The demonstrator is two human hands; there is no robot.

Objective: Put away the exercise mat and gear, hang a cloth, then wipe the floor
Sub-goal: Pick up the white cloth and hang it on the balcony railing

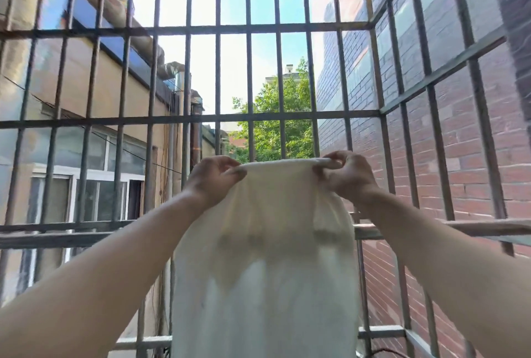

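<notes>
A cream-white cloth [267, 242] hangs in front of me, stretched flat between both hands at its top edge. My left hand [214, 179] pinches the top left corner and my right hand [349, 175] pinches the top right corner. Both arms reach forward and up. The cloth's top edge is level with the lower part of a metal window cage [189, 120]. The cloth falls down past the bottom of the view and hides the bars behind it. I cannot tell whether it lies over a bar or line.
The cage of vertical and horizontal iron bars encloses the front and right side. A horizontal rail [459, 228] runs at forearm height. Beyond stand a red brick wall [465, 156], a beige building [100, 93] and a green tree [275, 124].
</notes>
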